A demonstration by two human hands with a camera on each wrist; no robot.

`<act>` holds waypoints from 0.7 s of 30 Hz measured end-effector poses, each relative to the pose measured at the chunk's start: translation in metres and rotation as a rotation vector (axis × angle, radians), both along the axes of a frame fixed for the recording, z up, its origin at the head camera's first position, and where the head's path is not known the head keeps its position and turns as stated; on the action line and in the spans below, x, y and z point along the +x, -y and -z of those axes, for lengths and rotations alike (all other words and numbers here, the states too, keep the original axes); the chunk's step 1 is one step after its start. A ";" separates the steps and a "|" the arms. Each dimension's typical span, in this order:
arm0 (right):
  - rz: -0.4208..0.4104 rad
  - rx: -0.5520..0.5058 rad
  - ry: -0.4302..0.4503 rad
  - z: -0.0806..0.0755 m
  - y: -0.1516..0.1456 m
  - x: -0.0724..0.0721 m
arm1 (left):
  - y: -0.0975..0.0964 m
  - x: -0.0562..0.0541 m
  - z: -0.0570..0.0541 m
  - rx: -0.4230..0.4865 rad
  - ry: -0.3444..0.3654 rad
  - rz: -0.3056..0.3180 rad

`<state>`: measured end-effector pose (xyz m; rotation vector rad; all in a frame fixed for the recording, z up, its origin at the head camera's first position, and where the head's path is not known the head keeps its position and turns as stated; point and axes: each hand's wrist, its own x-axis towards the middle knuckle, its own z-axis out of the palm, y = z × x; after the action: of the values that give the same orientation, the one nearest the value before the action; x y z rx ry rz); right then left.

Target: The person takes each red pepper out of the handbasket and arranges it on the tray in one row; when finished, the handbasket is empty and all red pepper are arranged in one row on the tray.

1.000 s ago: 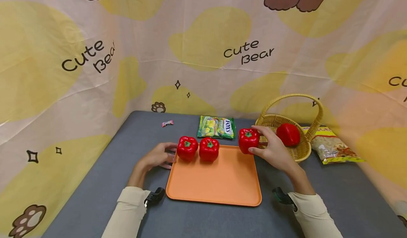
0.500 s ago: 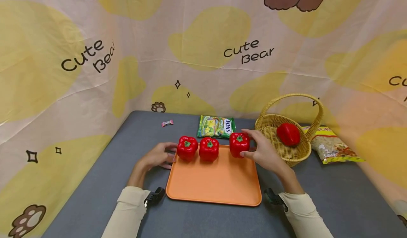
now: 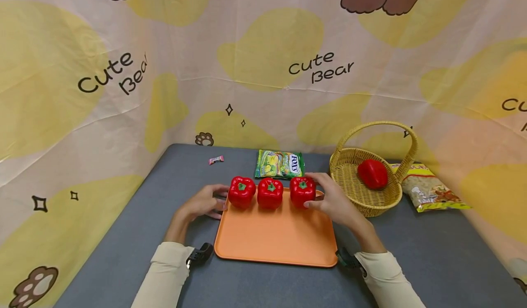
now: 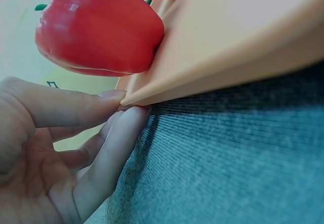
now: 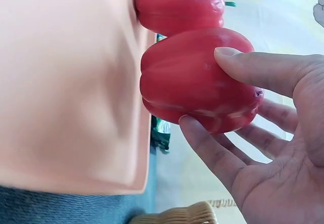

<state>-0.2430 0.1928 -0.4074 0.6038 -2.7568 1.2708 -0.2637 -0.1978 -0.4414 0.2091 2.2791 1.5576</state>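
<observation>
Three red peppers stand in a row along the far side of the orange tray (image 3: 276,239): the left pepper (image 3: 241,192), the middle pepper (image 3: 270,193) and, in your right hand (image 3: 334,200), the right pepper (image 3: 302,192). Your right thumb and fingers grip it from the right; some fingers are hidden behind it, and you cannot tell whether its base touches the tray. Your left hand (image 3: 205,201) pinches the tray's left rim near the far corner, its fingertips partly hidden in the head view. The top edge cuts off the middle pepper in the right wrist view. The basket (image 3: 370,205) partly covers the snack bag (image 3: 432,189). A narrow gap separates the middle and right peppers; the tray's near part gives you open room, out to its raised rim.
</observation>
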 end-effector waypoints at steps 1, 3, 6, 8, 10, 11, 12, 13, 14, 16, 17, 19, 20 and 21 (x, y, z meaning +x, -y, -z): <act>-0.001 -0.002 0.004 0.001 0.001 0.000 | 0.000 0.000 0.000 0.000 0.000 0.000; -0.001 -0.004 0.009 0.002 0.002 0.000 | 0.000 0.000 0.000 0.000 0.000 0.002; 0.000 0.001 0.009 0.004 0.003 -0.001 | 0.000 0.000 0.000 -0.002 0.002 0.002; 0.001 0.008 0.004 0.006 0.003 -0.001 | 0.000 0.000 0.000 -0.002 0.005 0.002; 0.001 0.015 0.001 0.007 0.004 -0.002 | 0.000 0.000 0.000 -0.002 0.006 0.001; 0.001 0.019 0.000 0.008 0.004 -0.002 | 0.000 0.000 0.000 -0.001 0.008 0.000; 0.002 0.021 0.002 0.008 0.004 -0.002 | 0.000 0.000 0.001 -0.001 0.009 -0.001; 0.004 0.025 0.004 0.009 0.005 -0.002 | 0.000 0.000 0.001 -0.001 0.010 -0.001; 0.005 0.025 0.007 0.009 0.005 -0.002 | 0.000 0.000 0.001 -0.001 0.010 -0.001; 0.007 0.026 0.013 0.009 0.005 -0.001 | 0.000 0.000 0.001 0.000 0.011 -0.001; 0.009 0.028 0.015 0.009 0.005 -0.001 | 0.000 0.000 0.001 0.002 0.012 -0.001; 0.013 0.032 0.021 0.009 0.004 -0.001 | 0.001 -0.001 0.002 0.003 0.011 0.001; 0.016 0.032 0.024 0.009 0.004 -0.001 | 0.001 -0.001 0.002 0.004 0.009 0.001; 0.018 0.034 0.029 0.009 0.004 -0.001 | 0.001 -0.001 0.002 0.003 0.008 0.001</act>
<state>-0.2438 0.1892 -0.4159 0.5656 -2.8058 1.2414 -0.2648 -0.1983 -0.4430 0.2047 2.2701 1.5589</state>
